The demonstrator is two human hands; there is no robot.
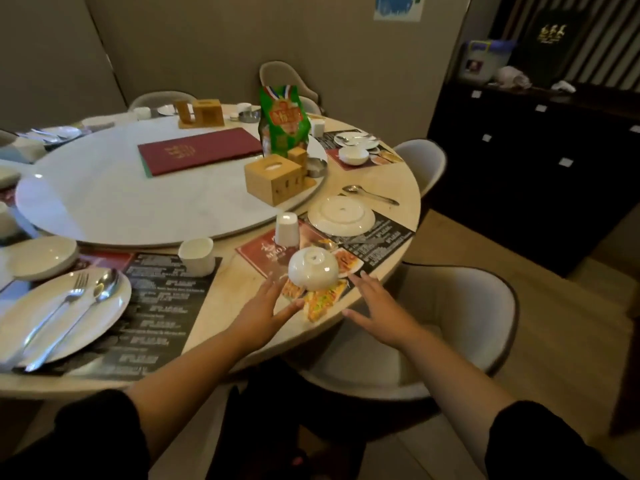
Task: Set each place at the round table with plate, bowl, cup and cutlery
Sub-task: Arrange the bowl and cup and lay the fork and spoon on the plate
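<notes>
Your left hand [266, 301] and right hand [375, 303], fingers straight, spread and holding nothing, flank the glossy white round bowl [313, 268], which sits upside down on a printed placemat [381, 237] at the pale round table's [235, 282] near edge, below an inverted smooth plate [341, 216] and cup [286, 228].

A bowl [313, 268] stands between the fingers [273, 293]. Beyond it, a cup [287, 229] and a plate [341, 216] block the way. Left of the fingers, the table [232, 292] lies bare.
</notes>
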